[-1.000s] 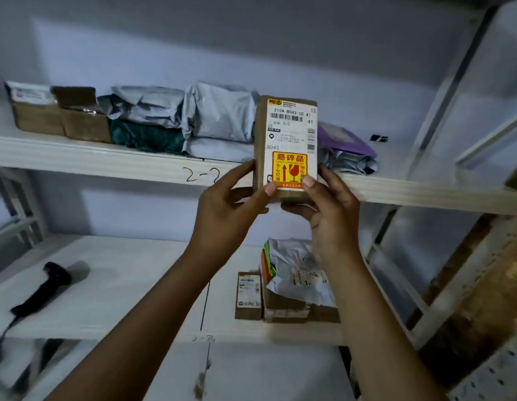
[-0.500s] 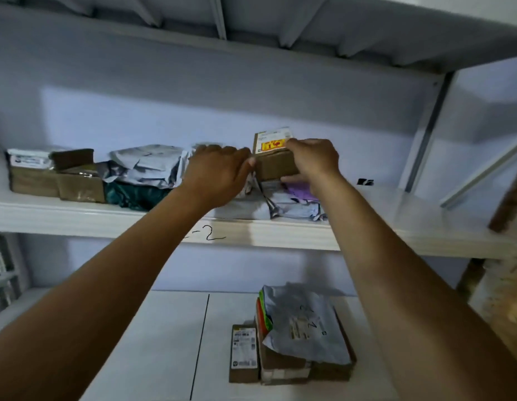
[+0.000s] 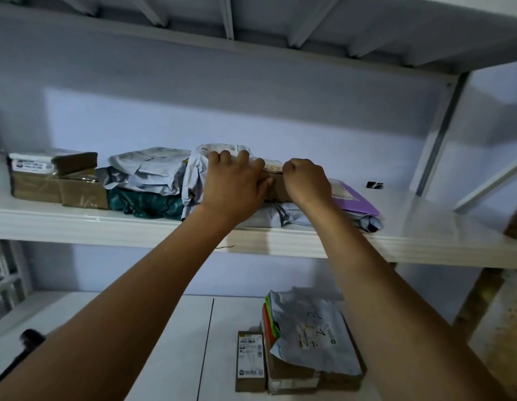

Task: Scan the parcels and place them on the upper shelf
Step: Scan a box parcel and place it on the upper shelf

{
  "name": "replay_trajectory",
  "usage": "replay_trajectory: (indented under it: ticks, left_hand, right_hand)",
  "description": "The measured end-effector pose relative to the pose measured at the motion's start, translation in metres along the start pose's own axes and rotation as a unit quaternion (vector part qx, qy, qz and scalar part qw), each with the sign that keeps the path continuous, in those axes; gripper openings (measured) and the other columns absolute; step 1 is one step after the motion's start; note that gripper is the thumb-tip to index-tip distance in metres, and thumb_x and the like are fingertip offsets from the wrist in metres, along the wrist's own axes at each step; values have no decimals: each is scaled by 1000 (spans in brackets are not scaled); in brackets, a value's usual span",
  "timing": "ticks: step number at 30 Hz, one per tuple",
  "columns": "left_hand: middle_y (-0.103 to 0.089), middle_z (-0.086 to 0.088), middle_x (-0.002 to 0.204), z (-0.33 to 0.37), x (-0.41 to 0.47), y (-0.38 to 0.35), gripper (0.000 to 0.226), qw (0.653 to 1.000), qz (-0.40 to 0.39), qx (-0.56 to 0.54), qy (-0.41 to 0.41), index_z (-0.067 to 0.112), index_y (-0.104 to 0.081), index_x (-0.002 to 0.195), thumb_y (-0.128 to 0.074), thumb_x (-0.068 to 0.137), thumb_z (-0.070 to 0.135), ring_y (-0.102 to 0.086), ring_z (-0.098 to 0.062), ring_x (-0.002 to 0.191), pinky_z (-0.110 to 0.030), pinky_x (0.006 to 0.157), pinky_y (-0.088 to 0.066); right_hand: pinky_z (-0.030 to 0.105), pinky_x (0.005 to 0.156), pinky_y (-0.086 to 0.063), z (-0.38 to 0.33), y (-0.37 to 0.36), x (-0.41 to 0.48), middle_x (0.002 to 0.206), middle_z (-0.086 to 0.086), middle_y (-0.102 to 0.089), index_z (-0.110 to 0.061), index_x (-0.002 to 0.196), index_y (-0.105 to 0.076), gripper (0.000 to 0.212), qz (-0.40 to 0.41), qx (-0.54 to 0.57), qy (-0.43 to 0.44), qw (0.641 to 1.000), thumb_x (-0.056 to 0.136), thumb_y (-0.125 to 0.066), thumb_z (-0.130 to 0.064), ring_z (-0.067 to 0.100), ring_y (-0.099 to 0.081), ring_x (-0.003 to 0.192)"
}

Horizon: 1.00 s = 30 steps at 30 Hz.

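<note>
Cardboard box (image 3: 276, 187) on grey mailers (image 3: 263, 219), upper shelf (image 3: 106, 224) | left hand (image 3: 234, 180) fingers curve over its left end, right hand (image 3: 306, 180) fingers curl on its right end | risk: soft mailers may tilt it, box could slide off once released

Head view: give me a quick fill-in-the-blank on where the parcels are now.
1. The left hand and right hand hold a ___ box between them.
2. Right of it lies a ___ mailer.
3. The unshelved pile waits on the ___ shelf.
Missing: brown; purple; lower.
</note>
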<state>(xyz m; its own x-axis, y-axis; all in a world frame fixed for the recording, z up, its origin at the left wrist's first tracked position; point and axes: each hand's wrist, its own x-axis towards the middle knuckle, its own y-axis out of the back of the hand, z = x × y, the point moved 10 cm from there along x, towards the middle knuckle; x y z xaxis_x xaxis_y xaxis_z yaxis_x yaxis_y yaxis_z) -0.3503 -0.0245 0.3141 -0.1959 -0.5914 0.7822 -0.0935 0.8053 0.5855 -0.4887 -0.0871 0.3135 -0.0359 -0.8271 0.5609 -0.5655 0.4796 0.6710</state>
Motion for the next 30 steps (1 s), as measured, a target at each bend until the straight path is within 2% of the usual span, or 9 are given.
replay_trajectory:
  ticks: [5, 10, 15, 18, 21, 23, 25, 27, 30]
  left_hand:
    - [-68, -12, 99, 0, 2, -5, 43, 1000, -10, 13, -2, 15, -68, 104, -49, 95, 53, -63, -40, 90, -46, 83, -41]
    - [-68, -14, 111, 2, 8, -3, 48, 999, -31, 10, -10, 16, -71, 114, -49, 96, 54, -62, -43, 104, -50, 91, -40]
    - [-66, -18, 112, 5, 4, -1, 61, 999, -35, 17, -6, 15, -69, 115, -36, 90, 59, -61, -44, 105, -50, 92, -40]
    - [-62, -20, 125, 3, 3, -3, 65, 998, -64, 2, 14, 15, -68, 121, -32, 88, 59, -56, -43, 118, -57, 103, -35]
    - [-50, -23, 146, 7, -1, 8, 53, 999, -5, -34, 21, 16, -62, 130, -41, 94, 48, -46, -43, 135, -68, 112, -23]
    - [-53, -22, 144, 18, -8, 18, 41, 996, 65, -53, -4, 14, -64, 124, -48, 94, 37, -48, -41, 134, -68, 111, -26]
    - [-61, -19, 133, 28, -15, 28, 30, 991, 120, -60, -22, 12, -67, 112, -51, 92, 28, -56, -39, 123, -59, 103, -38]
    - [-67, -16, 118, 32, -25, 38, 21, 983, 169, -75, -18, 11, -68, 103, -55, 91, 21, -62, -37, 103, -48, 83, -44]
    - [-66, -14, 90, 42, -49, 43, 9, 972, 189, -136, -22, 8, -68, 89, -61, 83, 11, -61, -34, 71, -38, 55, -42]
  right_hand:
    - [35, 76, -38, 1, -1, -3, 105, 11, -66, -17, 91, -59, 33, 5, -10, 0, 1000, 104, -32, -31, 33, -58, 97]
    - [44, 94, -47, -12, -5, -10, 131, 9, -67, -25, 135, -59, 52, -13, -48, 64, 997, 102, -32, -55, 36, -57, 121]
    - [44, 96, -45, -12, -6, -10, 136, 11, -64, -22, 136, -58, 56, -46, -47, 58, 996, 103, -30, -57, 35, -57, 123]
    - [47, 97, -43, -9, -7, -15, 139, 15, -60, -18, 142, -49, 60, -58, -44, 37, 997, 104, -27, -58, 39, -53, 127]
    - [49, 99, -41, -10, -8, -22, 145, 16, -53, -17, 147, -41, 60, -41, -42, 33, 998, 105, -27, -57, 39, -45, 134]
    - [50, 102, -40, -10, -5, -25, 148, 16, -48, -17, 150, -38, 59, -17, -39, 30, 999, 106, -27, -54, 37, -41, 137]
    - [50, 100, -42, -10, 1, -28, 145, 17, -48, -15, 148, -40, 57, 19, -39, 36, 998, 107, -28, -53, 37, -40, 135]
    - [47, 94, -45, -10, 11, -35, 139, 16, -52, -13, 141, -47, 52, 73, -43, 56, 995, 107, -32, -48, 36, -43, 130]
    - [39, 75, -48, -10, 34, -69, 115, 13, -61, -9, 113, -60, 32, 229, -5, 111, 967, 103, -43, -34, 30, -54, 108]
